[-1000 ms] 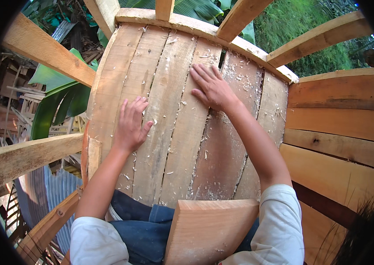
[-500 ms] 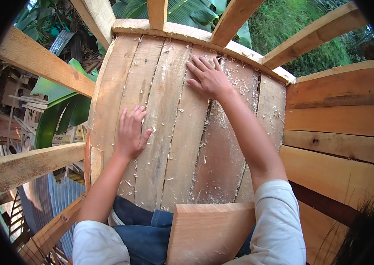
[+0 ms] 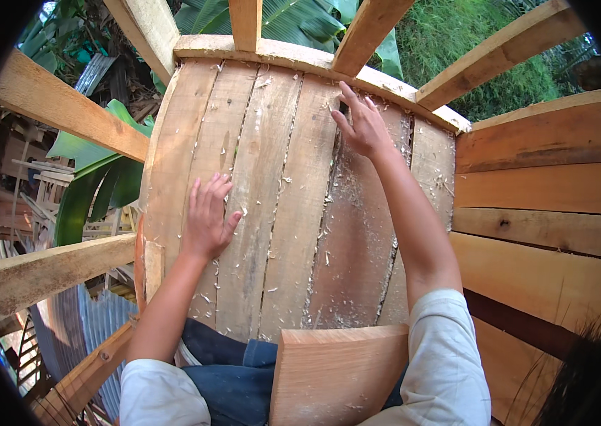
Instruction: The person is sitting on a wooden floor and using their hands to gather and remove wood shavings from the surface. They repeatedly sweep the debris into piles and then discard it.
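Note:
My left hand [image 3: 208, 220] rests open on the pale planks of a wooden floor [image 3: 247, 284], fingers pointing away from me. Farther off, my right hand [image 3: 365, 126] is open above the far end of a reddish plank [image 3: 353, 259], its fingers apart and empty. Whether it touches the wood I cannot tell. Curled wood shavings [image 3: 327, 257] and fine dust lie scattered over the planks and along their gaps. Close to my body a smooth light board [image 3: 336, 373] stands tilted by my legs.
A beam [image 3: 279, 53] edges the far side of the planks, with several posts [image 3: 245, 25] rising from it. At the right is a plank wall [image 3: 542, 188]. Rails [image 3: 59, 266] run along the left, with corrugated sheet [image 3: 105, 319] and large leaves [image 3: 101, 177] beyond.
My right hand has slid to the right, from a pale plank to the reddish one. Fewer shavings show at that plank's far end. My left hand stays in place.

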Demonstrator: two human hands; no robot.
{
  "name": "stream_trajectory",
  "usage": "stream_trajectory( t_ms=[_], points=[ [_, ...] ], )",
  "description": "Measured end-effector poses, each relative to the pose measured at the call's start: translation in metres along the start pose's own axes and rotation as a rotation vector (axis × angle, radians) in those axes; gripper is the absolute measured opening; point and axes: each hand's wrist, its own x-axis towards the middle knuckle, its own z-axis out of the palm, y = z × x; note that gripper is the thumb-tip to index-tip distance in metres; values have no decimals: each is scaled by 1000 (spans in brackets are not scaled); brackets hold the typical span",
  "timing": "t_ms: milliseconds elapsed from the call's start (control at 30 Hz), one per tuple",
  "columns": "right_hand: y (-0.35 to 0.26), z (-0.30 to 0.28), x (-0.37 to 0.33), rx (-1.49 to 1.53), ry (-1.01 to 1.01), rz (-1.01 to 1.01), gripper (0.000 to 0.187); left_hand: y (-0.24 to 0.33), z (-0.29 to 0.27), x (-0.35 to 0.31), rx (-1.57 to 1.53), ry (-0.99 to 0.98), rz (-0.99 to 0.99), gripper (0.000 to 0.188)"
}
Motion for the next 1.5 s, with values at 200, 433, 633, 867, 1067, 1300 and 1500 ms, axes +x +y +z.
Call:
stream_trajectory(
  t_ms=[200,433,633,867,1067,1300,1500],
  points=[
    [0,12,-10,-281,81,-318,67,1,3,2,-5,-13,5,52],
    [25,6,-22,-378,88,-129,64,1,2,1,-2,-10,0,52],
    [67,12,-31,-313,256,311,77,3,2,3,2,-8,2,52],
    [43,27,-7,-293,259,467,80,5,0,4,4,-19,2,51],
    [26,33,-19,60,221,9,81,3,0,2,14,-24,-5,51],
    [34,20,-8,9,246,78,87,6,1,6,12,-20,14,51],
    [2,5,-12,551,156,180,82,0,0,-2,14,-7,-2,52]
  ],
)
